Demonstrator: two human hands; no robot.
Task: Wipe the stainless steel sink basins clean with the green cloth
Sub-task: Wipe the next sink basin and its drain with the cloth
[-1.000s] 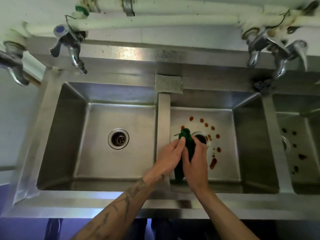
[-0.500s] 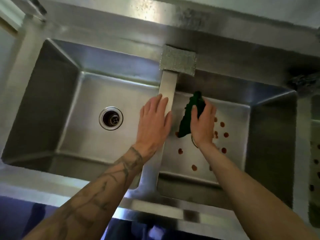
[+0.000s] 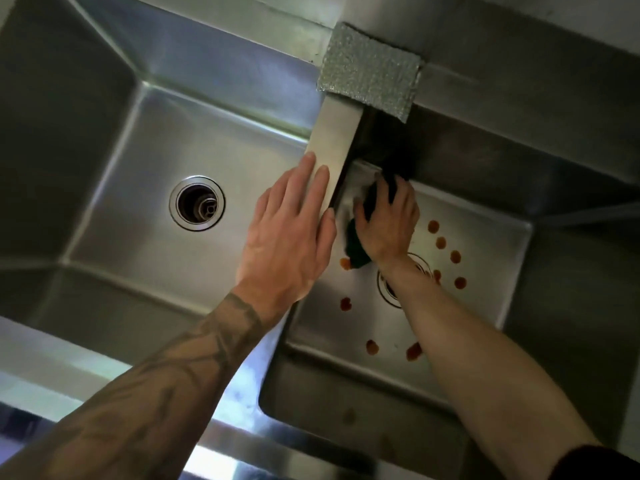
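While the wipe is in hand, right basin (image 3: 485, 237): rigid steel, probably slick.
Left hand (image 3: 291, 237): flat, fingers straight, resting on divider (image 3: 337, 133).
Right hand (image 3: 388, 220): grasping green cloth (image 3: 356, 249), pressing it into basin's far-left corner.
Green cloth: soft, light, bunched; best held wadded under palm.
Red spots (image 3: 372, 346): unwiped.

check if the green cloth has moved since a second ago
Yes. The green cloth, gripped in the right hand, has gone from beside the drain toward the far corner of the basin, close against the divider.
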